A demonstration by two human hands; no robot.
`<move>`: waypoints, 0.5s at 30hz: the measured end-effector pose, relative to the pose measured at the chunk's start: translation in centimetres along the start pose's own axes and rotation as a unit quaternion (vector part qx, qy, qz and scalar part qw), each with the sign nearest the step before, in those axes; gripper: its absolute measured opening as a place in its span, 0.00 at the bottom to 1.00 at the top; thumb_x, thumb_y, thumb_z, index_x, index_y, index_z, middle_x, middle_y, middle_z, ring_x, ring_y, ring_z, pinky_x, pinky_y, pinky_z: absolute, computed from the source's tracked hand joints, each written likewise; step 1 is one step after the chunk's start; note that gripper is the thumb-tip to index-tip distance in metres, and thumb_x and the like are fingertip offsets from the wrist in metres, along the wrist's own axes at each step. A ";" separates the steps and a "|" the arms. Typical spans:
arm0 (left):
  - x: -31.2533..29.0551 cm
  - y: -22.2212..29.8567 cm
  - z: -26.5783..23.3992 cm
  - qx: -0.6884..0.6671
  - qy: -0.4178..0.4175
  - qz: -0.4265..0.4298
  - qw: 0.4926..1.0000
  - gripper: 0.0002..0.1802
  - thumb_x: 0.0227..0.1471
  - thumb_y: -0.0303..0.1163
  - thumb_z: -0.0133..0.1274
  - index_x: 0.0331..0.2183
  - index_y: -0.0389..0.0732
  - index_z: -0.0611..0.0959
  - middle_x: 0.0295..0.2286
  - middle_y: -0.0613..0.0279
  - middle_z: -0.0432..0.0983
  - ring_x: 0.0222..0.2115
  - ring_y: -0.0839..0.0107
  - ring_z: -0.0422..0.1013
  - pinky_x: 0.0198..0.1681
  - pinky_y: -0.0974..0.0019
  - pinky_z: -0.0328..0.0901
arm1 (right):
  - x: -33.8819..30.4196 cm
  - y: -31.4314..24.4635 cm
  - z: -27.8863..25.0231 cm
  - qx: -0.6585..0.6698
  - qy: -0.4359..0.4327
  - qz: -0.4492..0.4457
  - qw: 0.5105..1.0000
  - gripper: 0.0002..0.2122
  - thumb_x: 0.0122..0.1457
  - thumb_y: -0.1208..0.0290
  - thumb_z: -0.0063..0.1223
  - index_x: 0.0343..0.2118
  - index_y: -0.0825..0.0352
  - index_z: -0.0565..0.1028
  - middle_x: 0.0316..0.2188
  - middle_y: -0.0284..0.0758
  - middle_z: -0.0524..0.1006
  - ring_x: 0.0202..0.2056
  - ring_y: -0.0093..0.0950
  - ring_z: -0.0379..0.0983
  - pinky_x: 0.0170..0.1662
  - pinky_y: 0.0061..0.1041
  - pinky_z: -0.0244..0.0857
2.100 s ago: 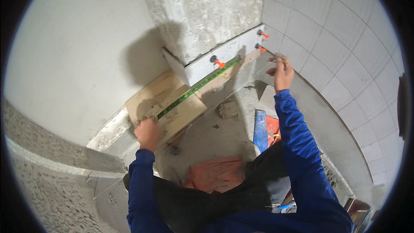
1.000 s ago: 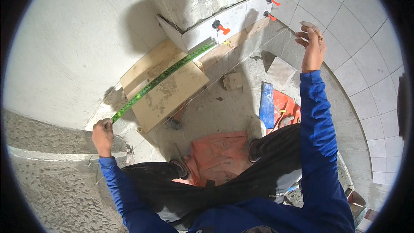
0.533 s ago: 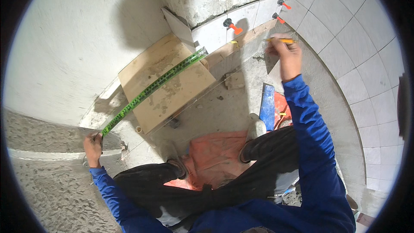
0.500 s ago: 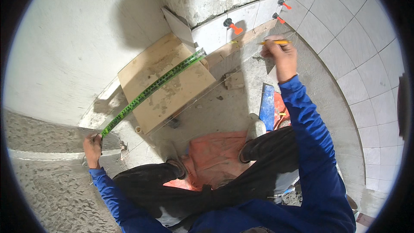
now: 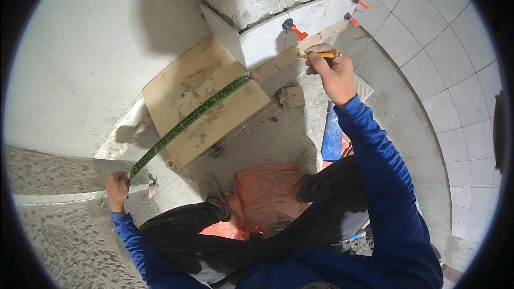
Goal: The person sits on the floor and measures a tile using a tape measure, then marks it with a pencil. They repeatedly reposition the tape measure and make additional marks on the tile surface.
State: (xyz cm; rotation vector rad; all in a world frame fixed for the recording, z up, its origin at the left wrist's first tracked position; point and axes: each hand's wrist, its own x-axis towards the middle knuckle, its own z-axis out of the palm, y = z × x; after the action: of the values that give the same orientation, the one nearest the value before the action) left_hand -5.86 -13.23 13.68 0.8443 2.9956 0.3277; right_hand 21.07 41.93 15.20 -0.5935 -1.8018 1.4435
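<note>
My left hand (image 5: pixel 116 190) is closed on the near end of a green tape measure (image 5: pixel 188 121) at the lower left. Its blade stretches up and to the right across a stained beige board (image 5: pixel 195 88), and the far end lies by the bottom corner of the white wall tiles (image 5: pixel 266 37). My right hand (image 5: pixel 336 76) pinches a yellow pencil (image 5: pixel 321 55), its tip pointing left toward the wooden strip (image 5: pixel 278 66) under those tiles. Three orange-handled tile levelling clips, one of them the nearest clip (image 5: pixel 295 29), stick out from the tile row.
Grey tiles (image 5: pixel 441 67) cover the curving wall on the right. A blue flat tool (image 5: pixel 332 135) lies near my right knee, and an orange sheet (image 5: pixel 265 195) is spread between my feet. A small tile scrap (image 5: pixel 292 97) rests on the floor. Rough concrete (image 5: pixel 59 219) borders the lower left.
My right hand has moved left with the pencil, toward the strip under the tiles. The tape's far end has dropped slightly, while my left hand stays nearly in place.
</note>
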 end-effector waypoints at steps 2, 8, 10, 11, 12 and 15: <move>0.3 0.2 0.3 0.017 0.003 0.014 1.000 0.10 0.48 0.31 0.54 0.28 0.32 0.83 0.23 0.41 0.74 0.26 0.44 0.73 0.30 0.55 0.65 | 0.0 -0.3 0.2 0.022 -0.011 -0.011 1.000 0.07 0.58 0.73 0.51 0.33 0.72 0.77 0.22 0.30 0.76 0.25 0.17 0.72 0.31 0.18 0.66; 1.2 0.7 0.0 0.038 -0.029 0.031 0.998 0.09 0.46 0.30 0.55 0.26 0.32 0.82 0.24 0.41 0.75 0.28 0.42 0.72 0.31 0.53 0.64 | -0.5 -1.3 0.5 -0.040 -0.038 -0.055 0.997 0.07 0.58 0.74 0.51 0.35 0.72 0.77 0.24 0.30 0.76 0.28 0.18 0.72 0.35 0.18 0.65; 1.5 0.4 0.1 0.039 0.006 0.092 0.995 0.09 0.46 0.30 0.55 0.25 0.32 0.81 0.24 0.42 0.75 0.27 0.43 0.71 0.31 0.53 0.64 | -0.6 -1.7 0.7 -0.082 -0.050 -0.077 0.992 0.07 0.58 0.74 0.52 0.35 0.72 0.77 0.26 0.32 0.77 0.29 0.19 0.72 0.35 0.19 0.66; 1.7 0.1 0.1 0.041 -0.011 0.085 0.995 0.09 0.46 0.29 0.55 0.25 0.32 0.81 0.24 0.42 0.75 0.27 0.43 0.71 0.32 0.53 0.64 | -0.6 -1.9 0.8 -0.107 -0.056 -0.089 0.989 0.07 0.58 0.75 0.52 0.36 0.71 0.77 0.26 0.33 0.77 0.29 0.20 0.73 0.35 0.19 0.66; 1.9 -0.2 0.0 0.044 -0.029 0.080 0.995 0.09 0.46 0.29 0.55 0.25 0.32 0.81 0.23 0.42 0.75 0.28 0.43 0.71 0.32 0.53 0.64 | -0.7 -2.0 0.8 -0.131 -0.060 -0.101 0.984 0.07 0.58 0.75 0.52 0.36 0.71 0.78 0.27 0.34 0.78 0.29 0.21 0.73 0.35 0.20 0.66; 2.7 -1.0 -0.1 0.056 -0.035 0.082 0.994 0.09 0.46 0.29 0.55 0.25 0.32 0.81 0.23 0.42 0.74 0.28 0.43 0.71 0.32 0.53 0.64 | -0.4 -1.8 1.4 -0.155 -0.121 -0.085 0.977 0.06 0.57 0.77 0.51 0.36 0.69 0.78 0.29 0.39 0.78 0.31 0.26 0.75 0.37 0.24 0.67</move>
State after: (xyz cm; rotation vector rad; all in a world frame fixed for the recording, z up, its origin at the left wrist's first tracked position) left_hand -8.74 -12.70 13.67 1.0899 2.9106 0.1290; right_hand 20.38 40.32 16.73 -0.4163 -2.2359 1.1682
